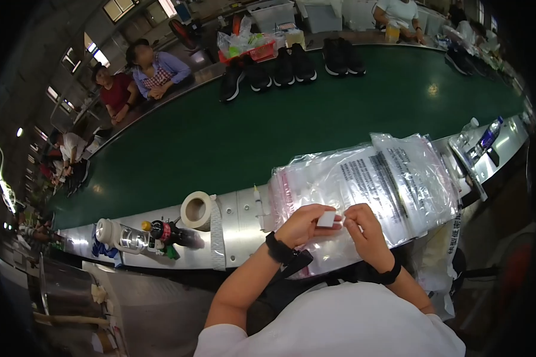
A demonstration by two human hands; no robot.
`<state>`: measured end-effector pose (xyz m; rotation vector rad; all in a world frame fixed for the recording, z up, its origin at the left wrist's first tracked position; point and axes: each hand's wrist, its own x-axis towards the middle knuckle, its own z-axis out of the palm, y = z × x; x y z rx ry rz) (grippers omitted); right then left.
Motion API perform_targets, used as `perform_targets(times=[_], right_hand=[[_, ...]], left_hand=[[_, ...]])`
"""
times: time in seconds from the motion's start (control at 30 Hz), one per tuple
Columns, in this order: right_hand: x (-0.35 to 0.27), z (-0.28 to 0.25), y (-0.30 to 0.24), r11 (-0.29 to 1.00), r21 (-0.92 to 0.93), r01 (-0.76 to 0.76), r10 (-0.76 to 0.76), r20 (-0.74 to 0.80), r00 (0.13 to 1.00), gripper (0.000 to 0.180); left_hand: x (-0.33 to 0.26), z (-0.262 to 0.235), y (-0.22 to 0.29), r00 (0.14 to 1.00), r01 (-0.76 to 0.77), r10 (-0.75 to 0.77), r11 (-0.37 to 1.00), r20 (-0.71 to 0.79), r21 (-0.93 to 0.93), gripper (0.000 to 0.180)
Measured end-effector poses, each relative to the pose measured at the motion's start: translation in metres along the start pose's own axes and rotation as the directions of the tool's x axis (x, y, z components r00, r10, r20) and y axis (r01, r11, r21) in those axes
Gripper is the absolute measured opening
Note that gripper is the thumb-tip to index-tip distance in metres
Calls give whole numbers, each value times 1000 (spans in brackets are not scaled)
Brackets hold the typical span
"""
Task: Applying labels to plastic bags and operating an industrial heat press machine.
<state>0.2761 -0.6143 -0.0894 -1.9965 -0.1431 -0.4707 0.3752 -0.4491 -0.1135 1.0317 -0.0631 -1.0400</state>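
My left hand (308, 226) grips a small white square piece (326, 219) between thumb and fingers; whether it is a card or a sticker I cannot tell. Close to its right side is my right hand (365, 231), thumb and fingertips pinched together. Anything inside that pinch is too small to make out. Both hands are above a pile of clear plastic bags (351, 172) with dark printing and reddish edges, lying on the metal ledge. Left of the pile lies a thin pen-like item (258, 202).
On the metal ledge (241, 223) stand a roll of white tape or labels (195, 210), a dark drink bottle (175, 233) and a clear jar (128, 237). A purple-labelled bottle (489, 135) is at the right. Beyond runs a green conveyor belt (232, 143) with black shoes (295, 65). Other people are across it.
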Motion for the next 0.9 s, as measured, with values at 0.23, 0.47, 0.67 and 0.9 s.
perform_targets(times=[0.23,0.47,0.67,0.9], right_hand=[[-5,2,-18,985,-149,88,-53,226,973,25],[0,-14,10,874,-431,226,-125,249,960,13],[4,-176,104,823,245,-513,549,-579,603,18],[-102,-251,190,289,-314,-904,316,-861,400,30]], left_hand=[[12,0,-12,990,129,-124,989,70,-66,44],[-74,-3,4,999,-19,25,985,30,-172,59],[-177,-99,-68,512,-484,465,851,-723,204,44],[-237,-246,-180,142,-328,102,943,-985,50,58]])
